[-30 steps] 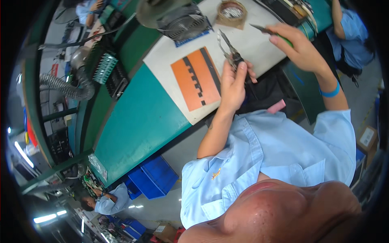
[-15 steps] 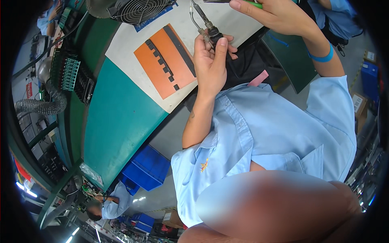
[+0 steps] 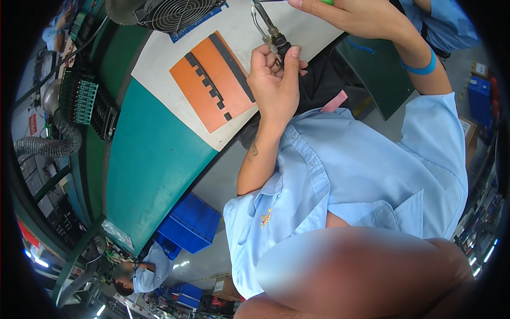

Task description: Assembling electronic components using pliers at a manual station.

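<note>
Over the bench's near edge, my left hand (image 3: 273, 87) is closed round the dark grip of a soldering iron (image 3: 274, 37), thumb along its side. A thin metal tube runs beside the iron's shaft, and both point to the top edge, where the tip is cut off. To the right and higher, my right hand (image 3: 353, 18) is closed on a green-handled tool (image 3: 325, 1). Most of that tool lies outside the picture, so its kind does not show. Left of my left hand, an orange sheet (image 3: 226, 80) with black strips lies on a white work surface (image 3: 159, 64).
A round fan (image 3: 180, 13) with a wire guard stands at the back. Green circuit boards (image 3: 85, 101) and a flexible duct (image 3: 48, 146) are at the left, past the teal mat (image 3: 154, 149). Below the bench sits a blue bin (image 3: 191, 226). Other people work at lower left and upper right.
My right hand has moved slightly left and up, taking the green-handled tool further out of view. My left hand keeps its hold on the soldering iron. The whole view has shifted a little.
</note>
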### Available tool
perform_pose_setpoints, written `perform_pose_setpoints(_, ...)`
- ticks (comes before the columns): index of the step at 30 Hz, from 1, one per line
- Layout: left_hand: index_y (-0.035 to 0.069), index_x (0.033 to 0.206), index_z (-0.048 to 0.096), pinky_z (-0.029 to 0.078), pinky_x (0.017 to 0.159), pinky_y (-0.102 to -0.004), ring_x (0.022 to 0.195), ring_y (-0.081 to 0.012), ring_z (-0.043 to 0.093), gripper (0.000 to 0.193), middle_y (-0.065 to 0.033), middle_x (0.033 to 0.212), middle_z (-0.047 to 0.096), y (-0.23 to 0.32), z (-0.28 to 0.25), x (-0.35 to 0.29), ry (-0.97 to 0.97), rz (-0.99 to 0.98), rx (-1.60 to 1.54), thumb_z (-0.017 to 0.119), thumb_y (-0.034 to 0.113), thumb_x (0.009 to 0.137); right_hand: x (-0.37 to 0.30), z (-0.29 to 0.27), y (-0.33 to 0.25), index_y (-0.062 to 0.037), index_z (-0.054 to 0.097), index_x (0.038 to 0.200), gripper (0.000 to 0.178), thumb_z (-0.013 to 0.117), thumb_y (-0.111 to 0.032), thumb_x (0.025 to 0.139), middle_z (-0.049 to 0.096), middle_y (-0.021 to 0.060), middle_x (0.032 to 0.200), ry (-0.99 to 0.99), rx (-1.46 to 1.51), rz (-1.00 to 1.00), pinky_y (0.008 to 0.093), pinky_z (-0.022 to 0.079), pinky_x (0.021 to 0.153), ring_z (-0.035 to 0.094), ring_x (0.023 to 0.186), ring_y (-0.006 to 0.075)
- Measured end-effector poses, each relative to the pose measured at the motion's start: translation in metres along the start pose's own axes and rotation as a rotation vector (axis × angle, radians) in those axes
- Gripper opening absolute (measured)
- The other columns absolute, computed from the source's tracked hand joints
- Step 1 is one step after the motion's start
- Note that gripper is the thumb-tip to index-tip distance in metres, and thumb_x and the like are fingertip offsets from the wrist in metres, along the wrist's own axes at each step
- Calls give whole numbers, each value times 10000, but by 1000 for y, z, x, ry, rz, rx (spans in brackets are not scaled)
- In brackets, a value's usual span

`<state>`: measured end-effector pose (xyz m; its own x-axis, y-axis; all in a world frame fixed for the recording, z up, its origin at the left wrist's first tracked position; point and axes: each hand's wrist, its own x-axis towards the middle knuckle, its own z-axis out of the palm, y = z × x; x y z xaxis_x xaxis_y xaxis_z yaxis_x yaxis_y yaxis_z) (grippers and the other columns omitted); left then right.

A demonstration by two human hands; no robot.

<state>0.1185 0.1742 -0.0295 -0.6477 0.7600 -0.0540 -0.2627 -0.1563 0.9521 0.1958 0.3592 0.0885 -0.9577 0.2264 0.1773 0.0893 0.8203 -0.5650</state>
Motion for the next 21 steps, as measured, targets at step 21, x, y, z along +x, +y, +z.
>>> perform_pose_setpoints(21,-48,1150,513,559,623,-241,688,-150,679,266,-141,993,735,1,3,-2,10,111,340,646,140,1018,1,31,28,14,717,828,329,588,-251,974,688,182,710,79,-39,-7,367,501,576,595,599,391)
